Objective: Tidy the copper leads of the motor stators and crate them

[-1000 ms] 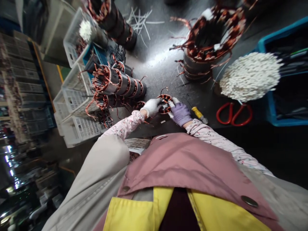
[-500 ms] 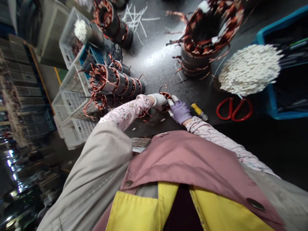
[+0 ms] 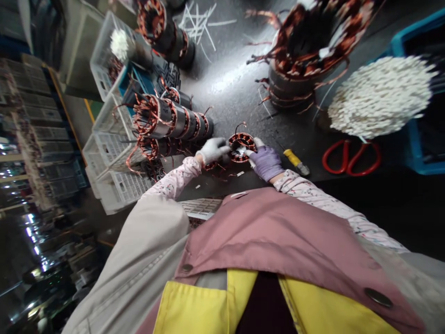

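Observation:
A small motor stator [image 3: 242, 135] with copper windings stands on the dark bench in front of me, some white material inside its ring. My right hand [image 3: 267, 162], in a purple glove with white fingertips, grips the stator's right rim. On the other side is my left hand [image 3: 213, 150] in a white glove, fingers stretched toward the left rim and nothing visible in them. Whether its fingertips touch the ring is unclear. More copper windings [image 3: 211, 165] lie partly hidden below the left hand.
Stacked stators [image 3: 181, 121] lie at left beside white plastic crates [image 3: 116, 185]. A large stator [image 3: 292, 86] stands behind. To the right are a yellow-handled tool [image 3: 292, 157], red-handled scissors [image 3: 335, 171], a bundle of white ties [image 3: 382, 97] and a blue bin [image 3: 413, 153]. White strips [image 3: 200, 25] lie farther back.
My left hand has moved left off the stator, and its fingers have straightened. More of the ring now shows. My right hand stays at the right rim. The view has shifted slightly.

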